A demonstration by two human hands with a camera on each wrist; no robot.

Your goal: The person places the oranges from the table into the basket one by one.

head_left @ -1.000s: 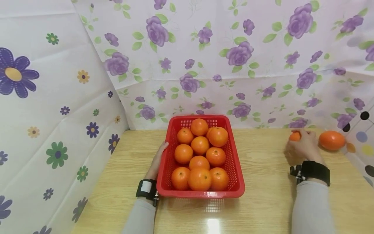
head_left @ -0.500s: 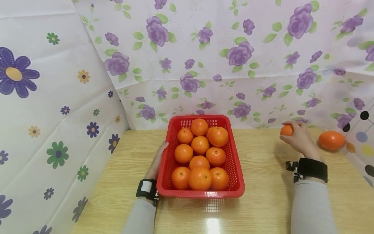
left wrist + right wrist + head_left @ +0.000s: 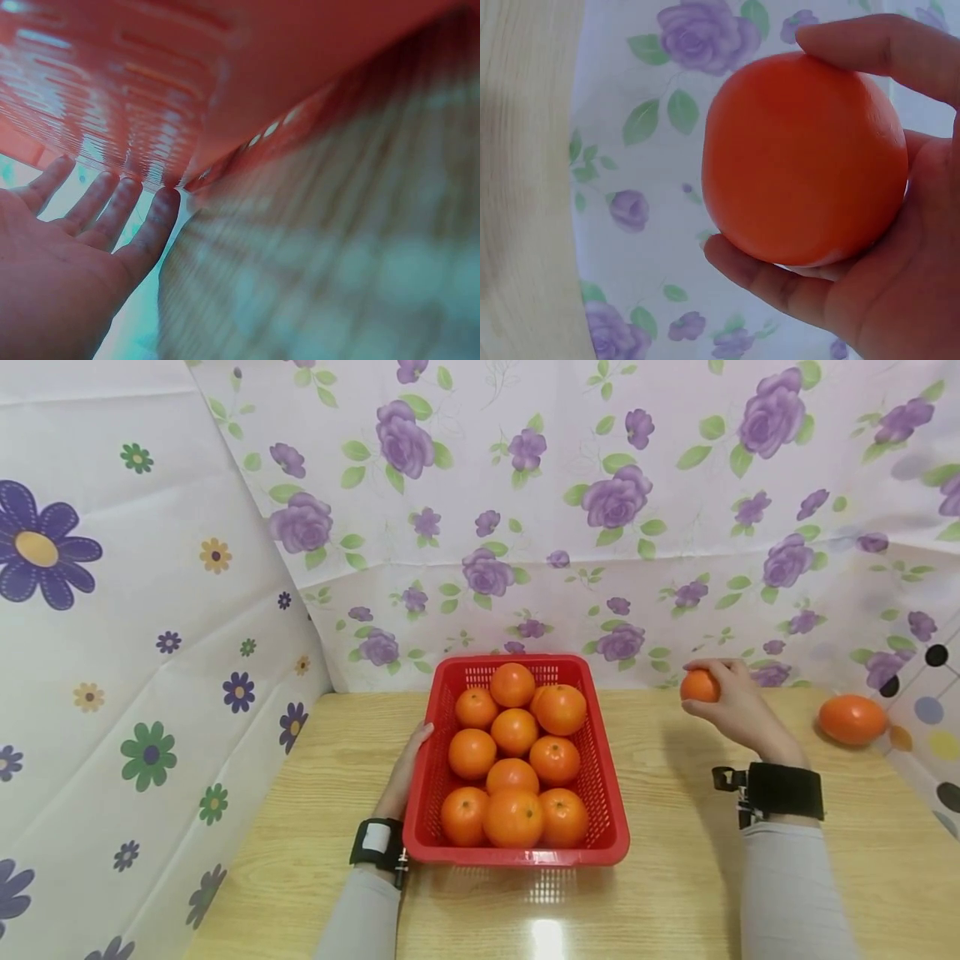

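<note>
My right hand (image 3: 738,706) grips an orange (image 3: 701,686) between thumb and fingers, held above the table to the right of the basket. The right wrist view shows this orange (image 3: 806,161) with its smooth skin, the fingers bent around its sides. A red plastic basket (image 3: 615,793) with slotted walls stands in the middle, bearing several oranges (image 3: 513,732) in a loose pile. Against the basket's left wall rests my left hand (image 3: 405,772). Its fingers (image 3: 154,225) are spread and fairly straight in the left wrist view, with the tips at the slotted wall.
Another orange fruit (image 3: 852,720) lies at the table's far right, beside the dotted side cloth (image 3: 930,710). A flowered cloth (image 3: 555,593) hangs behind the wooden table (image 3: 660,877), and another cloth (image 3: 187,652) stands along the left.
My right hand has lifted the orange from the table's right part and carried it left towards the basket. The left hand and the basket have stayed in place.
</note>
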